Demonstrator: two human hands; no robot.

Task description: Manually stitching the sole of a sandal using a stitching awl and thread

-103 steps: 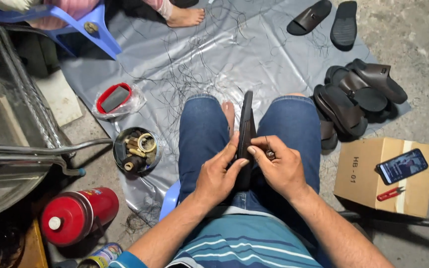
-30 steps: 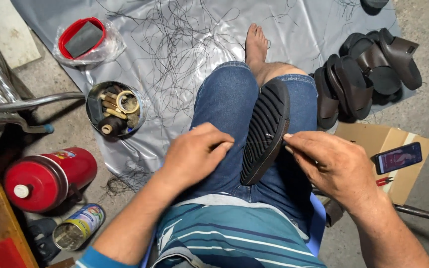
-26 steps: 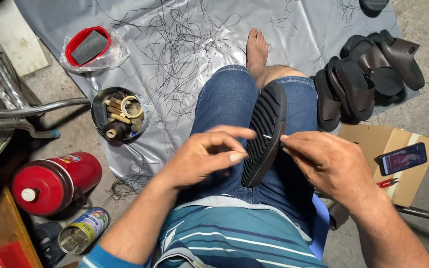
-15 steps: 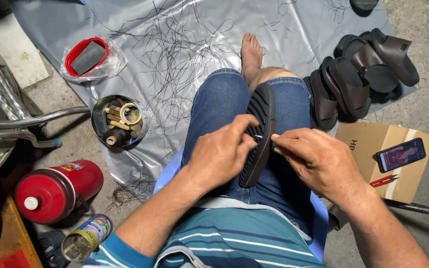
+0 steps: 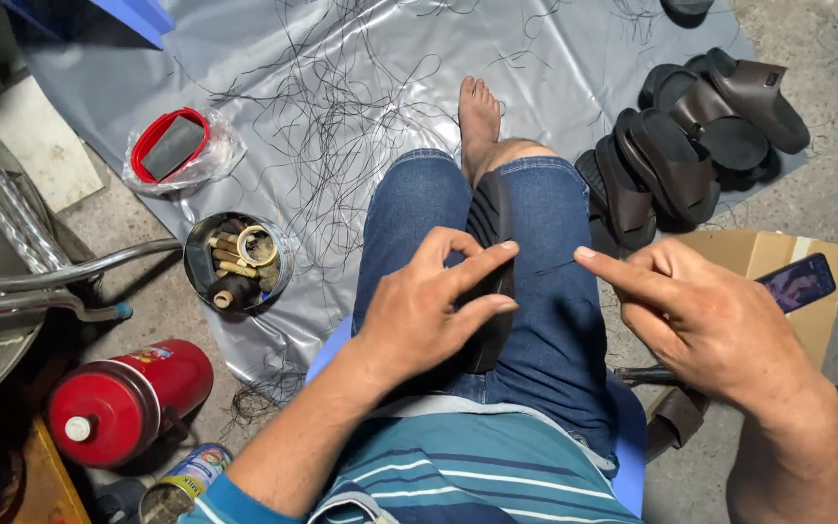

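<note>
My jeans (image 5: 545, 291) are soft blue denim cloth. The black sandal sole (image 5: 490, 243) looks matt, ribbed rubber. Beneath lies a glossy, crinkled grey plastic sheet (image 5: 574, 87) on rough concrete floor (image 5: 836, 184); the box (image 5: 778, 267) is plain matt cardboard.

floor: bare concrete (image 5: 826, 155) | cover: grey plastic sheet (image 5: 574, 87) | light: even

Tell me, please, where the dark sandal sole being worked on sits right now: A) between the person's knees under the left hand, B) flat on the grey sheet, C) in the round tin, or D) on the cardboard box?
A: the sandal sole stands on edge between the jeans-clad knees, with the left hand gripping it, while the right hand is off to the side, apart from it.
</note>
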